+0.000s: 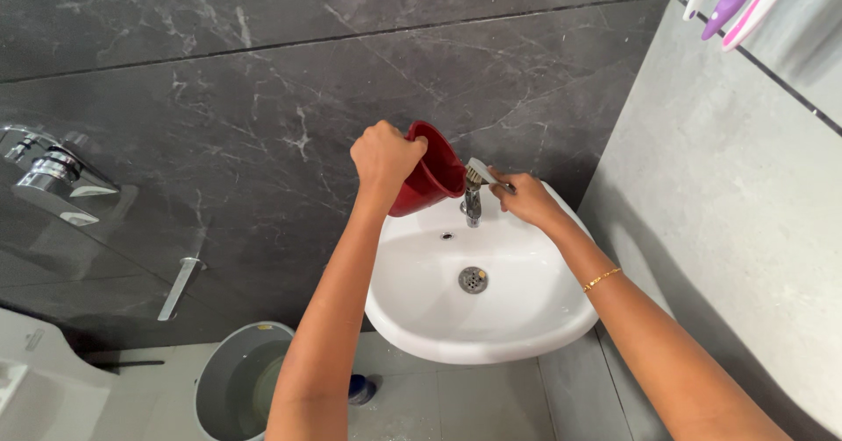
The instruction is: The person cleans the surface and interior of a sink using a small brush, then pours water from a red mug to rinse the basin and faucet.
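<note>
Left hand [384, 153] gripping a tilted red mug [430, 176] above the white sink [526, 318], right hand [526, 198] closed on a small brush [478, 174] at the tap [473, 204]

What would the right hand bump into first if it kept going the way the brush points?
The right hand holds a small brush aimed at the red mug tilted in the left hand above the tap. It would likely meet the mug first, though depth is unclear.

bright, even light; glare on the white sink [526, 336]; sharp focus, wide-angle bending at edges.
</note>
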